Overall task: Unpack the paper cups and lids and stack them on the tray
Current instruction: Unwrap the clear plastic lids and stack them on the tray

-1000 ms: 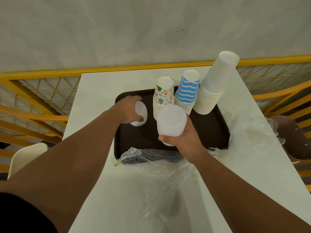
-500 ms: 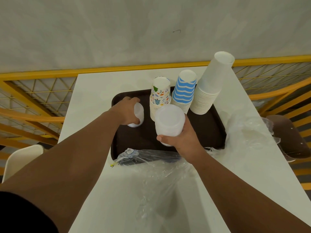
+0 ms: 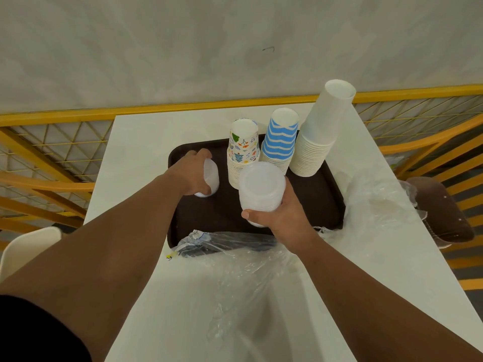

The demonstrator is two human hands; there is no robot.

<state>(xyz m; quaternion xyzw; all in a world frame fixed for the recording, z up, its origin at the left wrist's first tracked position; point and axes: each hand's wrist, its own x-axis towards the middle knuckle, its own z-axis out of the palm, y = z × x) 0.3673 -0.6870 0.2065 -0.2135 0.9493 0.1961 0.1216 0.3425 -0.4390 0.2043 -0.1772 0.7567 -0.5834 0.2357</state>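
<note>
lids (image 3: 262, 188) gripped, right hand (image 3: 283, 218) | left hand (image 3: 194, 172) holds small lid stack (image 3: 211, 176)

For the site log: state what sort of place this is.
Probably a café or canteen seating area: a white rectangular table beside yellow metal railing, a dark brown plastic serving tray holding stacked paper cups, and a brown chair seat.

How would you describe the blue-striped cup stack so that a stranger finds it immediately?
Start at the dark brown tray on the white table. Three upturned cup stacks stand along its far edge. The blue-striped stack is the middle one, the only one with wavy blue and white bands.
</note>
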